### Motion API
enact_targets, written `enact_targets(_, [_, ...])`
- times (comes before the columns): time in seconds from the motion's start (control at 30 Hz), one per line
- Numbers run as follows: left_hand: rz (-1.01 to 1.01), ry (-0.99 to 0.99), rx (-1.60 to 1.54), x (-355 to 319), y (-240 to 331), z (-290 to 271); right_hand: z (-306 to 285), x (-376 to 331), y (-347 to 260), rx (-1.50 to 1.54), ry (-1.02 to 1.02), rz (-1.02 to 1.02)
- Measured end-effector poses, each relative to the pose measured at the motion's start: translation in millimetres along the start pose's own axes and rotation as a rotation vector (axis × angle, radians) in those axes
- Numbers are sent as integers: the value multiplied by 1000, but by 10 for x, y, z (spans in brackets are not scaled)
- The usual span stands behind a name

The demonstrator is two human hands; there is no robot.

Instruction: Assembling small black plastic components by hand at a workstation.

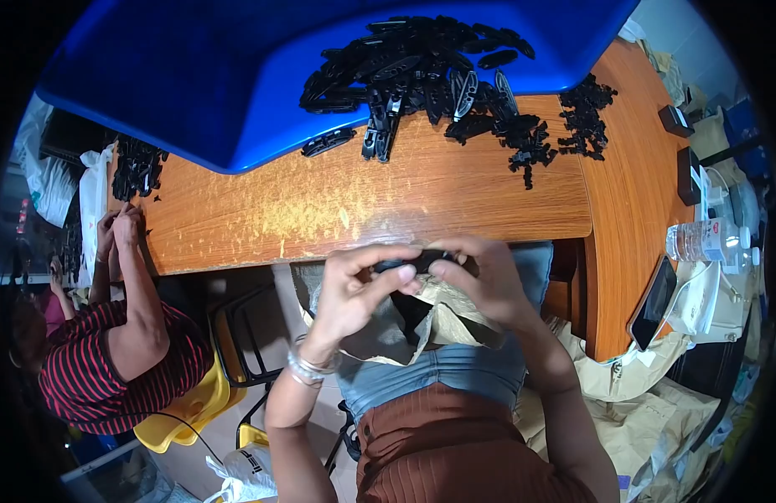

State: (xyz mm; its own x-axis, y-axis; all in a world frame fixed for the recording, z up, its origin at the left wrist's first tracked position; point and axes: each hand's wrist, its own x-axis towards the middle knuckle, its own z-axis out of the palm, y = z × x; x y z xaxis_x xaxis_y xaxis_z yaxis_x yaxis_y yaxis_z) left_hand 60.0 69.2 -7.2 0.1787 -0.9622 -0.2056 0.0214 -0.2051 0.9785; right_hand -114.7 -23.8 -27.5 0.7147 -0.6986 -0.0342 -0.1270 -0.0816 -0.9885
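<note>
Over the table's near edge, my left hand (348, 289) and my right hand (493, 278) meet with fingers closed on one small black plastic part (427, 261). Fingertips and thumbs of both hands pinch it from either side, so much of its shape is hidden. Below them, an opened brown paper bag (380, 339) rests on my lap. Beyond my hands lies a heap of long oval black plastic parts (396, 67), spilling from the tilted blue bin (258, 138) onto the table. Smaller black pieces (530, 144) lie to the heap's right.
The wooden table (455, 197) has a worn patch. Another person (124, 360) in a striped top works at the left beside more black parts (137, 168). At the right are a phone (653, 303), water bottles (696, 241) and small black boxes (688, 176). Brown paper (631, 377) lies below.
</note>
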Motion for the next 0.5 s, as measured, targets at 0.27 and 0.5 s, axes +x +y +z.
enact_targets(0.27, [259, -367, 936, -33, -72, -431, -624, 280, 414, -625, 737, -293])
enact_targets(0.5, [573, 604, 1187, 1056, -209, -720, -726, 287, 605, -1089, 761, -147])
